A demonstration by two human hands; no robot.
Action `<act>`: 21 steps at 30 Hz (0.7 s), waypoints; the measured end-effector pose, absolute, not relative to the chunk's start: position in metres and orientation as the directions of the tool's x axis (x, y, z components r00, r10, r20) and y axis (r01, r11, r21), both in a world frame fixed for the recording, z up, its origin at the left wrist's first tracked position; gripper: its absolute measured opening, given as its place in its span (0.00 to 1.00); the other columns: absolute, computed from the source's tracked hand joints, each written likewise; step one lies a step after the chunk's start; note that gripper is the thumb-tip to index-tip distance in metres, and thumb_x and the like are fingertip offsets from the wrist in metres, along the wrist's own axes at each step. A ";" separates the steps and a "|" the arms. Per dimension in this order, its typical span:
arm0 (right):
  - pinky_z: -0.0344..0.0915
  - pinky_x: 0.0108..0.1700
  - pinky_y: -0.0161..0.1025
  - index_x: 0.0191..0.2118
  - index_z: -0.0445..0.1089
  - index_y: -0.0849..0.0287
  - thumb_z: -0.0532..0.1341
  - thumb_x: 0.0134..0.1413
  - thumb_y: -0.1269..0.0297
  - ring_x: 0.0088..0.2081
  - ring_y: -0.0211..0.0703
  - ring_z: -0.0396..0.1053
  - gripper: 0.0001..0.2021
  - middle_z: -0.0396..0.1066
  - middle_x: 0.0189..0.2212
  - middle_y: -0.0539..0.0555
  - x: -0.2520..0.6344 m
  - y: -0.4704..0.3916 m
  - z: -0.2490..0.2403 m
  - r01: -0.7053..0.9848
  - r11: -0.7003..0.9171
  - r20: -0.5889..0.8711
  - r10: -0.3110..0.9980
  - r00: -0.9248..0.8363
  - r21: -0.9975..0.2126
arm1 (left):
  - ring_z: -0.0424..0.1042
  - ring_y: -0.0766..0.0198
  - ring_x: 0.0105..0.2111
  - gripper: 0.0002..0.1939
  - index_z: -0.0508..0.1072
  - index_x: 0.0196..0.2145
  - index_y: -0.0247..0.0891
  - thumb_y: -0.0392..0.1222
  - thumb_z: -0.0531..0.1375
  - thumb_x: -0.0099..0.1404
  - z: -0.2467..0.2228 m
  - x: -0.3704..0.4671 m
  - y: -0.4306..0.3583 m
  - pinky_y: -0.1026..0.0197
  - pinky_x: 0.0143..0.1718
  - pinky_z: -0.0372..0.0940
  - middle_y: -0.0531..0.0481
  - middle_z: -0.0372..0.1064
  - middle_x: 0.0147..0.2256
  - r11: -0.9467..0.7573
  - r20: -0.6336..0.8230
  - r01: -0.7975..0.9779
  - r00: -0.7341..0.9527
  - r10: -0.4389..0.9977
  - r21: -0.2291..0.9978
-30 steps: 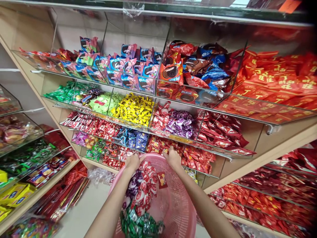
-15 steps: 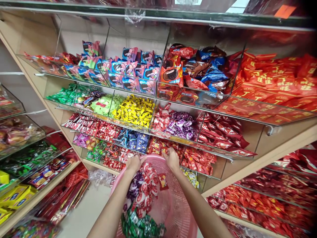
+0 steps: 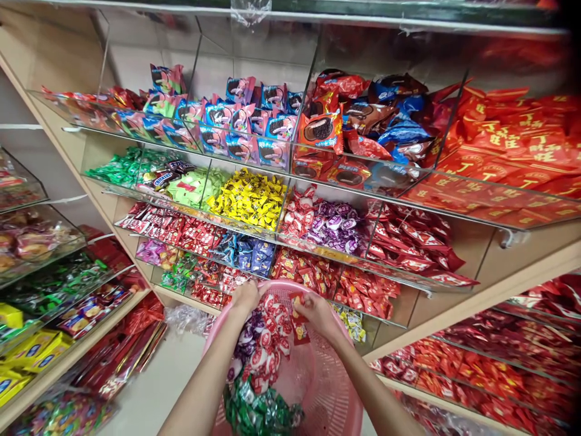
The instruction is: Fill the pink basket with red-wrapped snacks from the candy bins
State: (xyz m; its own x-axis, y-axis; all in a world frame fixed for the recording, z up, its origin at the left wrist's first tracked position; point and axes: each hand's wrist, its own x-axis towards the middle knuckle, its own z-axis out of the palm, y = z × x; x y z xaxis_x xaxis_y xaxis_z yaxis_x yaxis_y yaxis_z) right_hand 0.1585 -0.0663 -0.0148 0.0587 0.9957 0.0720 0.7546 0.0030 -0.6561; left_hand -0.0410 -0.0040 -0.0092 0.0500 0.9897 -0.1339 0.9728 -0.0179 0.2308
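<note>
A pink plastic basket [image 3: 330, 369] stands in front of the shelves. My left hand [image 3: 246, 297] is closed around its far left rim. Over the basket's right inner side, my right hand [image 3: 316, 312] pinches a small red candy packet [image 3: 295, 303] between thumb and fingers. Just below it in the basket shows another red packet [image 3: 300, 332]; whether the two touch I cannot tell. Red-and-white wrapped candies [image 3: 267, 345], purple wrapped candies [image 3: 247, 336] and green wrapped candies [image 3: 254, 409] lie along the basket's left side.
Tiered clear shelf bins rise ahead, with yellow candies [image 3: 249, 198], red packets [image 3: 297, 268] right behind the basket, and large red bags [image 3: 521, 142]. A wooden divider [image 3: 472, 303] slants on the right. Clear plastic bags [image 3: 185, 318] lie on the floor at left.
My right hand has come from the red packets behind the rim into the basket, with a red packet in its fingers. My left hand has kept its grip on the rim.
</note>
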 end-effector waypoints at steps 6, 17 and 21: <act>0.53 0.28 0.31 0.29 0.64 0.60 0.55 0.45 0.62 0.29 0.39 0.63 0.07 0.67 0.26 0.52 0.155 -0.084 -0.053 0.853 -0.150 -0.158 0.984 0.080 -0.501 | 0.68 0.51 0.38 0.39 0.68 0.39 0.34 0.66 0.33 0.54 -0.008 -0.041 -0.005 0.54 0.36 0.60 0.37 0.69 0.36 -0.021 -0.131 0.977 0.049 0.990 0.211; 0.56 0.38 0.35 0.46 0.59 0.63 0.51 0.50 0.58 0.41 0.45 0.65 0.19 0.69 0.36 0.59 0.148 -0.096 -0.054 0.920 -0.183 -0.202 0.972 0.117 -0.347 | 0.68 0.51 0.38 0.37 0.69 0.37 0.34 0.66 0.35 0.54 -0.007 -0.042 -0.006 0.55 0.37 0.60 0.38 0.69 0.36 -0.019 -0.120 0.973 0.047 0.992 0.229; 0.56 0.38 0.34 0.48 0.58 0.63 0.52 0.49 0.59 0.40 0.43 0.65 0.20 0.69 0.37 0.59 0.148 -0.097 -0.057 0.876 -0.161 -0.214 0.974 0.068 -0.454 | 0.68 0.52 0.38 0.36 0.69 0.36 0.35 0.65 0.35 0.55 -0.006 -0.042 -0.006 0.55 0.37 0.60 0.39 0.70 0.35 -0.025 -0.116 0.974 0.052 0.992 0.224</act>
State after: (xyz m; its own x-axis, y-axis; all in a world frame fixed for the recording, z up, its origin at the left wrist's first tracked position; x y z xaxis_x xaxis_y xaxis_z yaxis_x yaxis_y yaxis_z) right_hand 0.1482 -0.0967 -0.0571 0.0683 0.9744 -0.2142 0.8760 -0.1613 -0.4544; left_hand -0.0424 -0.0064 -0.0061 0.0522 0.9919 -0.1155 0.9742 -0.0252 0.2242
